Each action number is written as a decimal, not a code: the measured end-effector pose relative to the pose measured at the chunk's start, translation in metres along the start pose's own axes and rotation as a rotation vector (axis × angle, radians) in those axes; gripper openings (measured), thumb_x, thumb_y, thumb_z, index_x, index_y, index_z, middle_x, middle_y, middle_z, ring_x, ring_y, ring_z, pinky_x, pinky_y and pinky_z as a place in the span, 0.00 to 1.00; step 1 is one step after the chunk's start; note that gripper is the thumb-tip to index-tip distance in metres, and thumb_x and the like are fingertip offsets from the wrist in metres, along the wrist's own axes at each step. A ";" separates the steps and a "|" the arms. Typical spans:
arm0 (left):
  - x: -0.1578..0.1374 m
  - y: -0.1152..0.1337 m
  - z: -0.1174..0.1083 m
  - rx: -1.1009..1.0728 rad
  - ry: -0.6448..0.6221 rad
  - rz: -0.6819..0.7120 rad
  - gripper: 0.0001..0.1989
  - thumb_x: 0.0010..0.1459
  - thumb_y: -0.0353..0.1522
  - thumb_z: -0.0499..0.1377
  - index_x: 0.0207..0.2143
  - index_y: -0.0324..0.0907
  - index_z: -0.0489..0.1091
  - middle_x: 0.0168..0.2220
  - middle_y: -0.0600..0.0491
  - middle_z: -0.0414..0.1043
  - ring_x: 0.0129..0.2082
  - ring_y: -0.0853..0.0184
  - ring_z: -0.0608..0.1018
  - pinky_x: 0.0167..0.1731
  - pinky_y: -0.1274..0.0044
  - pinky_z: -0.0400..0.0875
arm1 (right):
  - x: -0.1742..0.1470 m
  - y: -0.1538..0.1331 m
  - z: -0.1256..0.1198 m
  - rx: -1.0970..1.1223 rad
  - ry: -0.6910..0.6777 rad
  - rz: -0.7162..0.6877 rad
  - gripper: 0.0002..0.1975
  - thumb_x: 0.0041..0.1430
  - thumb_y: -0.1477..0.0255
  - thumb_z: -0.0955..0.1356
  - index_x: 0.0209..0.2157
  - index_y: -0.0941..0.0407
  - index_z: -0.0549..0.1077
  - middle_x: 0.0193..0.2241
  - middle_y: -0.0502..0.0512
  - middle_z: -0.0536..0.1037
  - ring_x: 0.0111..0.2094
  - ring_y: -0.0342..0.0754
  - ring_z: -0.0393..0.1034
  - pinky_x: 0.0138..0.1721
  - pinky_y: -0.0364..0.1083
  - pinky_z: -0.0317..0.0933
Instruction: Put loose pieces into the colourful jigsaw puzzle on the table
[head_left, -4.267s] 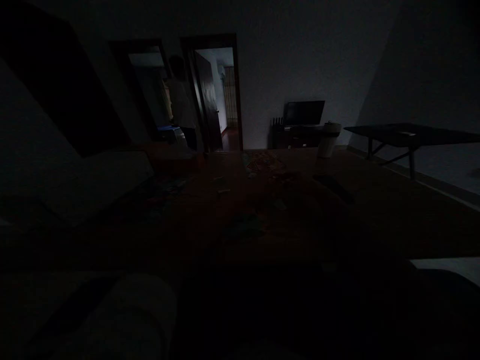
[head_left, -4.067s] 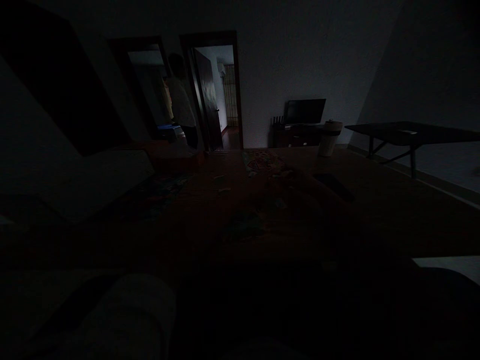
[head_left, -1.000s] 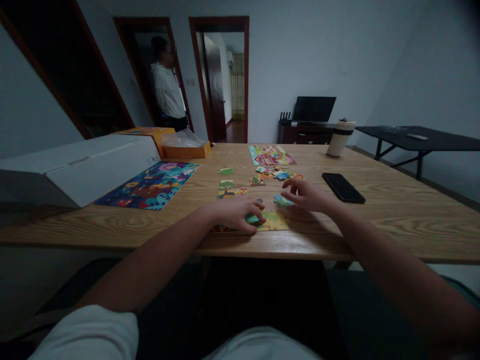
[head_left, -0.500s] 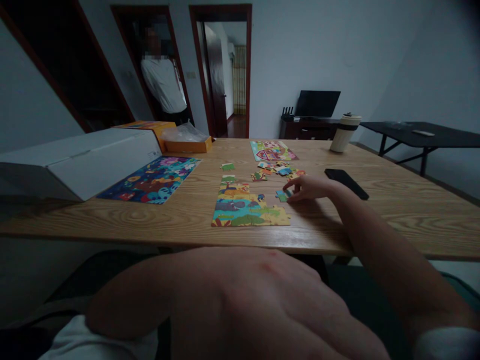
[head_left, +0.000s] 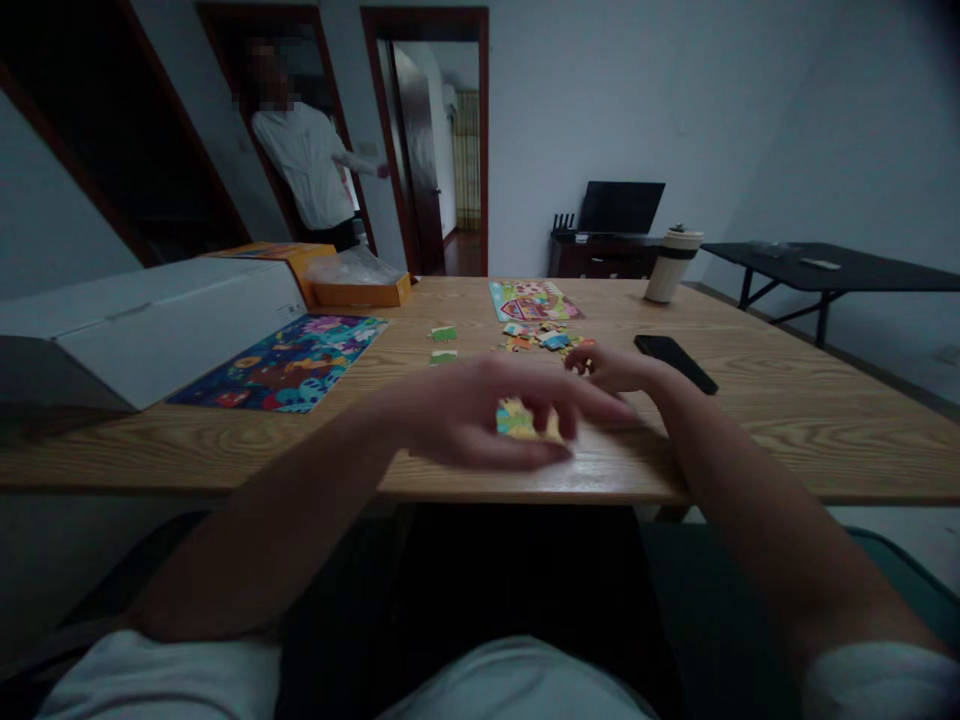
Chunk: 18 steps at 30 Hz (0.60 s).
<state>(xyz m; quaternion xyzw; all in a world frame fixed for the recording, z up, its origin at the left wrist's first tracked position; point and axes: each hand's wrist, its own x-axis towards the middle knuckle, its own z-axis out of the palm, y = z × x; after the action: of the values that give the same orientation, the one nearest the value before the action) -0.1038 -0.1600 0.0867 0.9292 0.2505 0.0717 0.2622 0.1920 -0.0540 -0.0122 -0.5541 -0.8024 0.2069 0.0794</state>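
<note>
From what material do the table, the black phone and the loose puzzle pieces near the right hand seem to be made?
Table: wood or wood-look laminate, matte, with a clear grain pattern. Phone: a dark slab, probably glass-fronted; its face looks smooth and slightly glossy. Puzzle pieces: likely printed cardboard, flat and thin with bright colours, though thin wood cannot be ruled out.

A home living room: wooden table, television, doorways.
</note>
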 end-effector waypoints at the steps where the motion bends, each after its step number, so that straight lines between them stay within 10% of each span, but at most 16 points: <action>1: 0.013 -0.019 -0.010 0.062 0.061 -0.028 0.28 0.59 0.46 0.56 0.59 0.46 0.67 0.43 0.49 0.74 0.44 0.61 0.74 0.43 0.72 0.68 | 0.000 0.004 -0.001 0.003 -0.002 -0.003 0.21 0.52 0.61 0.73 0.44 0.58 0.74 0.39 0.56 0.76 0.33 0.45 0.67 0.32 0.42 0.60; 6: 0.036 -0.153 -0.034 0.385 0.312 -0.521 0.23 0.62 0.36 0.53 0.59 0.40 0.66 0.40 0.48 0.75 0.36 0.65 0.74 0.37 0.77 0.65 | 0.007 0.028 -0.003 0.069 0.063 0.131 0.21 0.57 0.58 0.68 0.45 0.59 0.75 0.38 0.58 0.77 0.33 0.46 0.69 0.32 0.43 0.61; 9: 0.027 -0.200 -0.027 0.326 0.163 -0.632 0.26 0.61 0.40 0.54 0.60 0.42 0.65 0.36 0.49 0.75 0.31 0.66 0.74 0.31 0.78 0.63 | 0.017 0.043 0.002 0.004 0.230 0.271 0.26 0.57 0.59 0.68 0.53 0.59 0.72 0.39 0.61 0.77 0.33 0.48 0.71 0.33 0.44 0.61; 18: 0.026 -0.193 -0.022 0.281 0.010 -0.674 0.30 0.60 0.47 0.54 0.61 0.42 0.65 0.36 0.48 0.75 0.33 0.63 0.73 0.33 0.78 0.62 | 0.015 0.048 0.001 -0.109 0.181 0.289 0.27 0.53 0.54 0.70 0.50 0.55 0.74 0.39 0.58 0.78 0.37 0.51 0.72 0.39 0.46 0.62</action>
<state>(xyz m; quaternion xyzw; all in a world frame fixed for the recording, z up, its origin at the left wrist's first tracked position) -0.1698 0.0054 0.0046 0.8211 0.5511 -0.0494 0.1399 0.2272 -0.0264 -0.0349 -0.6835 -0.7140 0.1216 0.0905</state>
